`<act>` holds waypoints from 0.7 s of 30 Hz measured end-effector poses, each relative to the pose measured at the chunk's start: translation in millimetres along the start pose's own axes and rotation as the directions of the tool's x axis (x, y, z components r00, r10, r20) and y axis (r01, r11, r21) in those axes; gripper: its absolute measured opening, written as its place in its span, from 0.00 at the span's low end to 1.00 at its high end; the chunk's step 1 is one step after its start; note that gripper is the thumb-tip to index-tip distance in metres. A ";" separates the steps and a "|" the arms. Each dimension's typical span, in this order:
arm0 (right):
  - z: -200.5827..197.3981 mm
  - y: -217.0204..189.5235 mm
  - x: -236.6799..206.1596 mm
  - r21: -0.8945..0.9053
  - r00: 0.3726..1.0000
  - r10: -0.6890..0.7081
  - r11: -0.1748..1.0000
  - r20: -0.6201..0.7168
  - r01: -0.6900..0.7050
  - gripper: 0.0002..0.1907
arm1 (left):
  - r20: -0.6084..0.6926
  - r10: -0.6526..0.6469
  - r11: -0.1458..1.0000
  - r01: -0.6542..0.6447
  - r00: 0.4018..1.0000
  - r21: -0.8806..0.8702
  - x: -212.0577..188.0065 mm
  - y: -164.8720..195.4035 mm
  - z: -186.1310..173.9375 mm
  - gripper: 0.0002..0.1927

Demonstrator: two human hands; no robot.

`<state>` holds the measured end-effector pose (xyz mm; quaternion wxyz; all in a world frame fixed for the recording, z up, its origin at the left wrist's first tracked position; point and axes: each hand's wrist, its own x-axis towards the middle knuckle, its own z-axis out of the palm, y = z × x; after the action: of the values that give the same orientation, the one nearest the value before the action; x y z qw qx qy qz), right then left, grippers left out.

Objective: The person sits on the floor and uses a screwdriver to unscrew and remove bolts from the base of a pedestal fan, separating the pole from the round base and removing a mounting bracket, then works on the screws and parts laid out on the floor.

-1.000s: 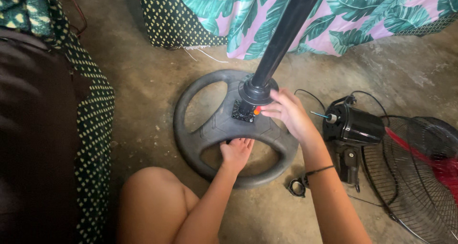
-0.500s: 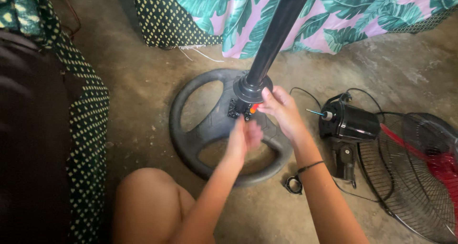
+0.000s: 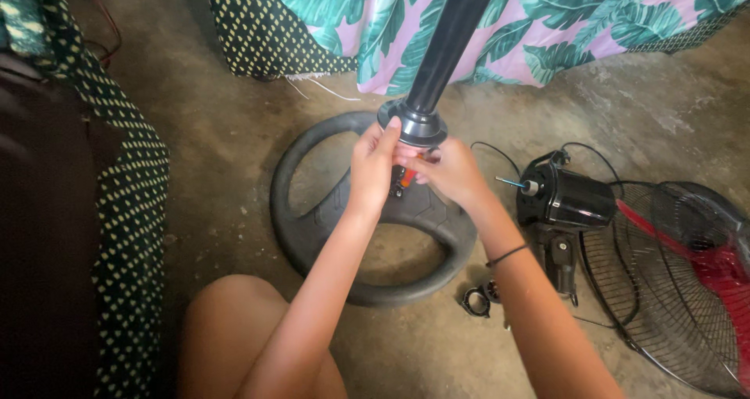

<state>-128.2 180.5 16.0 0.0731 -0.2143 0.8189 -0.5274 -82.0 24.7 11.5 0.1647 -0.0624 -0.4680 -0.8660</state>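
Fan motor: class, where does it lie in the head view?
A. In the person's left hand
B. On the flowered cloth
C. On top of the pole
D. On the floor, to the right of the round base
D: the black fan motor lies on the concrete floor right of the round base, beside the wire guard.

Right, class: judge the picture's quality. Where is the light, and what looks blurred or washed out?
Head view: soft, even daylight on the concrete floor, no hard shadows; the left hand and right hand at the black pole are slightly soft; the small orange part between them is too blurred to identify; the dark mass at left is underexposed.
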 end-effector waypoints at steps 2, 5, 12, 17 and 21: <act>-12.3 -7.8 2.0 -0.072 0.997 -0.027 0.997 0.073 0.032 0.14 | 0.025 0.002 0.994 -0.005 1.000 0.109 -6.6 -5.2 -4.1 0.19; -28.4 -20.8 3.0 -0.357 0.994 0.016 0.934 0.105 0.022 0.11 | 0.000 0.015 0.988 -0.015 1.000 0.152 -33.2 -46.6 -22.0 0.22; -22.6 -44.6 -3.0 -0.422 0.994 -0.017 0.904 0.112 0.063 0.12 | -0.245 -0.822 0.488 0.413 0.514 -0.769 -103.3 -198.1 -75.2 0.15; -23.7 -50.2 -2.1 -0.398 0.991 -0.067 0.911 0.115 0.108 0.12 | -0.124 -0.715 0.359 0.210 0.688 -0.909 -93.1 -191.0 -78.4 0.40; -23.4 -43.0 -5.2 -0.426 0.992 -0.076 0.898 0.104 0.113 0.11 | 0.008 -0.652 0.355 0.314 0.758 -0.881 -92.4 -164.2 -70.3 0.44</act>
<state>-119.8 187.1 64.1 0.0328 -0.2868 0.8999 -0.3269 -48.4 70.6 -181.4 -0.0756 0.1628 0.0513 -0.9824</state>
